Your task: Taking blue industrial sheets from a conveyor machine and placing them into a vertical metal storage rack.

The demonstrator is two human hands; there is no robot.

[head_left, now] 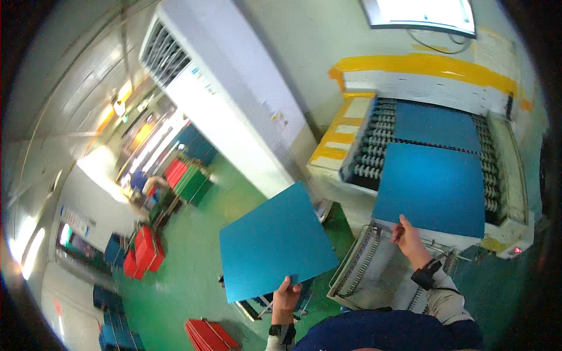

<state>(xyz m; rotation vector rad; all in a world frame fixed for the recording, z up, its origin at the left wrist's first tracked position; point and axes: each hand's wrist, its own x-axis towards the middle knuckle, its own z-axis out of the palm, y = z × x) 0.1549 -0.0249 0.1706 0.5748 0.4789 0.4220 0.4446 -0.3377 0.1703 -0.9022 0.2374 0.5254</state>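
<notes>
My left hand (285, 301) grips a flat blue panel (278, 240) by its near edge, thumb on top, and holds it tilted in the air. At the near edge of a second blue panel (433, 190), my right hand (409, 240) is closed with the thumb over the edge; the fingers underneath are hidden. That panel's far part lies over the black-and-grey rollers of a conveyor machine (367, 167). Farther in on the rollers rests a third blue panel (436, 124). Below my right hand stands a metal-framed tray or rack (374, 275) with toothed side strips.
A tall white cabinet (234, 105) with a vent stands left of the machine. Above hangs a screen (421, 13) with a dangling cable. Red stacks (211, 334) sit on the green floor (175, 286) at left. Another person (140, 181) is far off beside green and red crates.
</notes>
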